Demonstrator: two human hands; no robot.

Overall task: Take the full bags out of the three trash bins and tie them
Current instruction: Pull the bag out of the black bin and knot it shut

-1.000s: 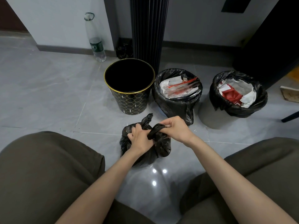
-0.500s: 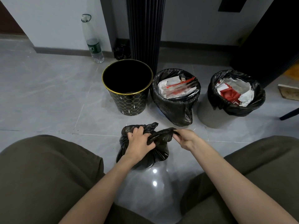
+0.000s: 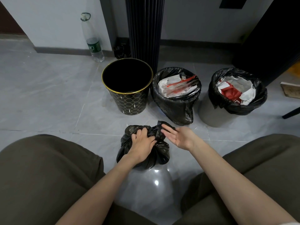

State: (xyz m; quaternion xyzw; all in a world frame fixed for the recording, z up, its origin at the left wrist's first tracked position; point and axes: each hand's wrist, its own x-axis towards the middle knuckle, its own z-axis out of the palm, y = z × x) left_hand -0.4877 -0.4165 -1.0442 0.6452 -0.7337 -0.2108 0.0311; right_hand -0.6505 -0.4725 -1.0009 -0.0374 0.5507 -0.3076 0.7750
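Three trash bins are standing in a row on the grey tiled floor point(image 3: 48, 95), on the far side from the person.
- Left: one round black bin point(image 3: 131, 103) with a gold rim and gold lattice pattern, showing only a dark inside.
- Middle: one bin wrapped all over in a black plastic liner bag point(image 3: 175, 109), holding white and red wrappers.
- Right: one grey round bin point(image 3: 209, 114) with a second black liner bag point(image 3: 240, 109) folded over its rim, holding white paper and red packaging.

That is two bags sitting in bins. One full black plastic trash bag point(image 3: 160, 153) is lying on the floor at the near side, between two knees in olive trousers point(image 3: 48, 176), just in front of the left and middle bins. Its neck is looking bunched into a knot.

Two bare hands are showing. The left hand point(image 3: 142, 143) is lying on top of the bag, its fingers point(image 3: 141, 133) curling into the gathered plastic and grasping it. The right hand point(image 3: 181, 137) is hovering just right of the bag's neck, its fingers point(image 3: 168, 129) straight and spread, released and gripping nothing. The fingertips are overlapping the bag's loose tail, but blur is hiding whether they are touching.

One clear plastic bottle point(image 3: 92, 41) with a green label is standing by the far wall on the left. One black ribbed column point(image 3: 144, 30) is rising behind the bins. One small crumpled black bag point(image 3: 121, 49) is lying at its foot.
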